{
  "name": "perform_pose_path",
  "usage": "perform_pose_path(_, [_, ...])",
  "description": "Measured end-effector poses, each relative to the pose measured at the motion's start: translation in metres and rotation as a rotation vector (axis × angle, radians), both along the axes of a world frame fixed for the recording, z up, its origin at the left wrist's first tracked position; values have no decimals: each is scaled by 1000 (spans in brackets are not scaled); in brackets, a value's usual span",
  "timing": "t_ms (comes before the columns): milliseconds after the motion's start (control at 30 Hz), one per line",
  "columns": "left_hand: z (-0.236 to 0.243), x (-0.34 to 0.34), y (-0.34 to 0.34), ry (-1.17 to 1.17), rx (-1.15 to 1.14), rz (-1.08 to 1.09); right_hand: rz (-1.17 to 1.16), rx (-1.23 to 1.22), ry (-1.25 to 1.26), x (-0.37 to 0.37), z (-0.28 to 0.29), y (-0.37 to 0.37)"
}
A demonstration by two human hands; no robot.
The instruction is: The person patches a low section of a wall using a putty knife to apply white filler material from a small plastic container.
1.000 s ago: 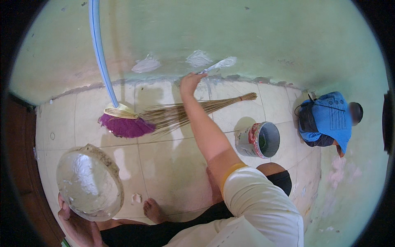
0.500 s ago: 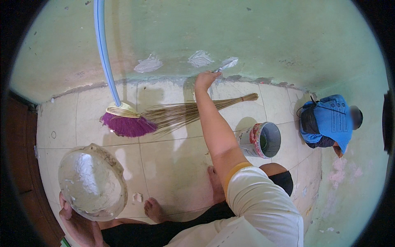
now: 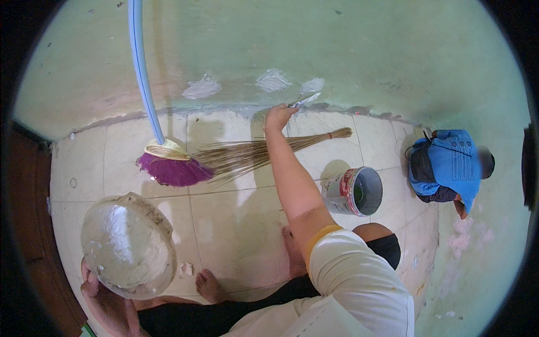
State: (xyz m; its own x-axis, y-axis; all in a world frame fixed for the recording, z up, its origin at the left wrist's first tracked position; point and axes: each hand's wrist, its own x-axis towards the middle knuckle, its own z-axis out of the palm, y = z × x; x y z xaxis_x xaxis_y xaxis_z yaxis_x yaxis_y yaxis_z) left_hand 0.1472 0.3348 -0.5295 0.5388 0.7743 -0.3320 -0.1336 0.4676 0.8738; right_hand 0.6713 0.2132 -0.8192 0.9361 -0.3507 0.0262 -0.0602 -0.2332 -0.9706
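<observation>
My right hand point(image 3: 281, 117) is closed round the handle of a putty knife point(image 3: 306, 100), whose pale blade points to the right, low before the green wall. Just above the blade is a small white patch of filler point(image 3: 313, 85). Two larger filler patches, one in the middle point(image 3: 273, 80) and one further left point(image 3: 202, 87), mark the same wall. At the lower left, my left hand point(image 3: 106, 300) grips the rim of a translucent plastic tub point(image 3: 130, 247) smeared inside with white filler. The tub is tilted, so its inside faces up.
A broom with purple bristles point(image 3: 175, 170) and a blue handle leans on the wall. Beside it a stick broom point(image 3: 303, 140) lies on the floor tiles. A paint bucket point(image 3: 370, 191) stands right of my forearm. At the far right, a person in blue point(image 3: 449, 163) is near the side wall.
My right hand and the putty knife have drawn down slightly from the wall, leaving the right filler patch in full view. The tub has tilted a little.
</observation>
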Motion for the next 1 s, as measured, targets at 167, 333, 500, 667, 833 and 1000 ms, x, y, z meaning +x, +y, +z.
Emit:
perform_pose_path(167, [6, 0, -3, -2, 24, 22, 94, 3, 62, -4, 10, 21])
perform_pose_path(333, [5, 10, -6, -25, -21, -17, 189, 149, -22, -67, -3, 47])
perform_pose_path(500, [18, 28, -21, 80, 47, 122, 289, 608, 322, -122, 70, 48])
perform_pose_path(667, [12, 12, -13, -52, 28, -72, 222, 332, 146, -50, 21, 42])
perform_pose_path(833, [16, 0, -14, -28, 47, -58, 231, 236, 135, -47, 36, 64])
perform_pose_path(1000, [24, 15, -26, 36, 61, 150, 256, 97, 89, -86, 67, 85])
